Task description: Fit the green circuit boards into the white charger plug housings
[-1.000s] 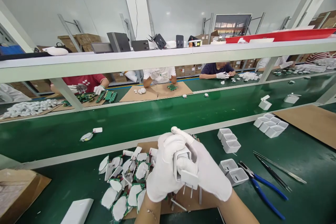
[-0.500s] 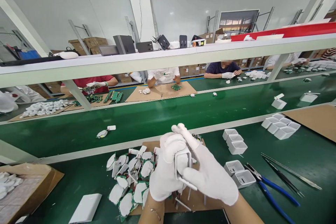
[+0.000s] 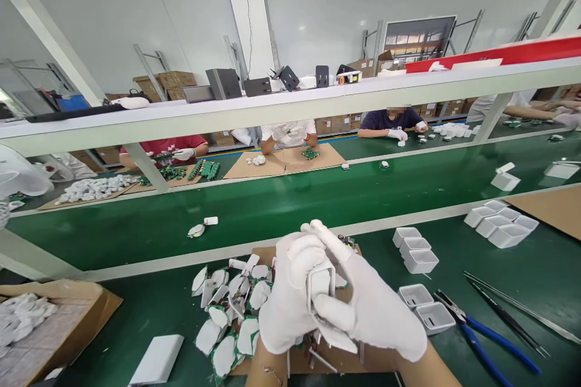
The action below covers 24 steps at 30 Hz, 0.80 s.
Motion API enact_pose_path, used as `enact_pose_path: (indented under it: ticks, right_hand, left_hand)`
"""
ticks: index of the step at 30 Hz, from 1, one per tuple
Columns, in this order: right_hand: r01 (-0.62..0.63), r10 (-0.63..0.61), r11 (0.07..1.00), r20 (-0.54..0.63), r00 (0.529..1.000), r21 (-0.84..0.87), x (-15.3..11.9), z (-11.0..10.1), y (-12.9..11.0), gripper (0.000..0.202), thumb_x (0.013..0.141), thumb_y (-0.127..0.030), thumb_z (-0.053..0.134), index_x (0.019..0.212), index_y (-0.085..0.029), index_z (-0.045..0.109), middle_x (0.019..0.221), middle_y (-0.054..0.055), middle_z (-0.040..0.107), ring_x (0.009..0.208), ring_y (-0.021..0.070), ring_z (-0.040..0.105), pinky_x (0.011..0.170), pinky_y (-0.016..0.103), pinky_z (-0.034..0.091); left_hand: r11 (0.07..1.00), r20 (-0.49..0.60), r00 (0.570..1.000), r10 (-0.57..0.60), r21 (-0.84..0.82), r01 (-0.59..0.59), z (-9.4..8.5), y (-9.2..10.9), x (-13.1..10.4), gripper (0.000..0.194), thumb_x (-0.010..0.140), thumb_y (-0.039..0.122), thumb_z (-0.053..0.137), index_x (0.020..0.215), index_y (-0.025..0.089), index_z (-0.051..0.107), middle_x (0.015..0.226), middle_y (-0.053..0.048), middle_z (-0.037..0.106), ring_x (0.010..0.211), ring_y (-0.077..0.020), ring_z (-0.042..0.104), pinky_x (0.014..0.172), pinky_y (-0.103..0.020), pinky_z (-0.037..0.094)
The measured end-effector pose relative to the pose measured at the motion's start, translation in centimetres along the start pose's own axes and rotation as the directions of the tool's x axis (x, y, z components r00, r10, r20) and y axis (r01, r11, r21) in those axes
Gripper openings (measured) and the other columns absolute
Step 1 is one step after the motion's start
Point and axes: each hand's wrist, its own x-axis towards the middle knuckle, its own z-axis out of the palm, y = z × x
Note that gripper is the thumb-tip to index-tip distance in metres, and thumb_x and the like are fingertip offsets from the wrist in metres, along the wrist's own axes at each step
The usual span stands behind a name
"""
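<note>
Both of my hands wear white gloves and come together over the bench. My left hand (image 3: pixel 285 296) is wrapped round a small white plastic box (image 3: pixel 310 290), its open end turned towards me. My right hand (image 3: pixel 381 308) grips the same box from the other side, thumb pressed at the opening. A white flap-like piece (image 3: pixel 338 338) sticks out below that thumb; whether it joins the box I cannot tell. Left of my hands lies a pile of green circuit boards with white pads (image 3: pixel 224 354). A piece of cardboard (image 3: pixel 327 366) lies beneath my hands.
Blue-handled pliers (image 3: pixel 485 335) and tweezers (image 3: pixel 508 314) lie at right, near several white boxes (image 3: pixel 420 257). A white cover (image 3: pixel 157 360) and a carton (image 3: pixel 86 320) are at left. Beyond runs a green conveyor (image 3: pixel 272 211) under a shelf (image 3: pixel 281 109); co-workers sit opposite.
The view has shifted, so the bench items sit further right in it. My right thumb has pressed a little across the box's opening, and the white flap below shows more.
</note>
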Motion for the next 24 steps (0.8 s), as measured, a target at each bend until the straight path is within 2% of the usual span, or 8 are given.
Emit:
enact_pose_path:
  ticks: [5, 9, 12, 14, 17, 20, 22, 24]
  right_hand:
    - [-0.038, 0.035, 0.998, -0.066, 0.997, -0.049, 0.3, 0.4, -0.8, 0.096, 0.077, -0.018, 0.060, 0.158, -0.022, 0.008, 0.146, 0.009, 0.051, 0.126, 0.0282, 0.055, 0.109, 0.045, 0.044]
    - [-0.046, 0.042, 0.992, 0.035, 0.999, 0.120, 0.3, -0.6, 0.2, 0.096, 0.078, -0.030, 0.071, 0.157, -0.025, 0.016, 0.155, 0.007, 0.040, 0.140, 0.0328, 0.040, 0.117, 0.048, 0.032]
    - [0.032, -0.032, 0.926, -0.005, 0.999, 0.376, 0.2, -1.0, 1.3, 0.065, 0.096, -0.049, 0.048, 0.154, -0.028, 0.027, 0.160, 0.004, 0.032, 0.146, 0.0298, 0.031, 0.119, 0.048, 0.030]
    - [0.031, -0.017, 0.905, -0.038, 0.999, 0.424, 0.2, -0.9, 1.6, 0.052, 0.102, -0.046, 0.036, 0.152, -0.031, 0.033, 0.158, 0.003, 0.036, 0.145, 0.0266, 0.034, 0.118, 0.048, 0.032]
    - [-0.006, 0.006, 0.949, 0.001, 1.000, 0.315, 0.3, -0.8, 0.9, 0.057, 0.098, -0.030, 0.048, 0.153, -0.030, 0.030, 0.154, 0.004, 0.042, 0.141, 0.0251, 0.042, 0.118, 0.047, 0.033]
    - [-0.052, 0.061, 0.991, -0.065, 0.996, 0.127, 0.2, -0.9, -0.4, 0.066, 0.087, -0.015, 0.055, 0.149, -0.025, 0.036, 0.148, 0.007, 0.050, 0.132, 0.0262, 0.051, 0.112, 0.045, 0.041]
    - [-0.077, 0.078, 0.997, -0.105, 0.991, 0.010, 0.1, -1.0, -1.2, 0.054, 0.082, -0.012, 0.056, 0.134, -0.024, 0.054, 0.133, 0.007, 0.063, 0.118, 0.0258, 0.061, 0.102, 0.042, 0.049]
    - [-0.082, 0.073, 0.993, -0.102, 0.992, -0.083, 0.1, -0.9, -1.8, 0.030, 0.080, -0.010, 0.055, 0.104, -0.024, 0.068, 0.108, 0.003, 0.073, 0.096, 0.0224, 0.067, 0.089, 0.037, 0.053]
  left_hand:
    - [0.999, 0.030, 0.999, -0.039, -0.008, 0.039, 0.0, -0.1, -0.2, 0.033, 0.088, 0.022, 0.054, 0.119, 0.028, 0.046, 0.114, -0.006, 0.054, 0.107, -0.0212, 0.054, 0.091, -0.040, 0.054]
    - [0.988, 0.062, 0.994, -0.089, -0.122, 0.096, 0.1, -0.5, -0.6, 0.045, 0.083, 0.029, 0.059, 0.124, 0.024, 0.045, 0.120, -0.010, 0.052, 0.112, -0.0246, 0.052, 0.094, -0.044, 0.052]
    - [0.987, 0.081, 0.992, -0.096, -0.119, 0.105, 0.0, -0.5, -0.6, 0.050, 0.078, 0.028, 0.063, 0.125, 0.023, 0.046, 0.122, -0.011, 0.052, 0.116, -0.0269, 0.051, 0.100, -0.049, 0.047]
    - [0.991, 0.075, 0.992, -0.105, -0.079, 0.111, -0.1, -0.3, -0.4, 0.049, 0.079, 0.022, 0.063, 0.125, 0.024, 0.046, 0.121, -0.010, 0.053, 0.115, -0.0265, 0.051, 0.099, -0.048, 0.048]
    - [0.993, 0.059, 0.992, -0.115, 0.015, 0.114, -0.5, 0.2, 0.1, 0.042, 0.084, 0.013, 0.052, 0.124, 0.024, 0.045, 0.118, -0.010, 0.053, 0.112, -0.0239, 0.052, 0.095, -0.045, 0.050]
    - [0.989, 0.032, 0.995, -0.093, 0.118, 0.089, -1.0, 0.6, 0.4, 0.037, 0.086, 0.012, 0.049, 0.121, 0.022, 0.045, 0.117, -0.011, 0.052, 0.111, -0.0236, 0.051, 0.094, -0.044, 0.050]
    - [0.979, 0.019, 0.998, -0.062, 0.198, 0.057, -1.2, 0.6, 0.6, 0.037, 0.084, 0.016, 0.056, 0.119, 0.021, 0.044, 0.118, -0.011, 0.052, 0.110, -0.0246, 0.051, 0.093, -0.044, 0.050]
    - [0.962, 0.023, 0.999, -0.028, 0.271, 0.021, -1.3, 0.6, 0.7, 0.040, 0.082, 0.017, 0.061, 0.118, 0.019, 0.044, 0.117, -0.012, 0.053, 0.108, -0.0250, 0.051, 0.090, -0.042, 0.050]
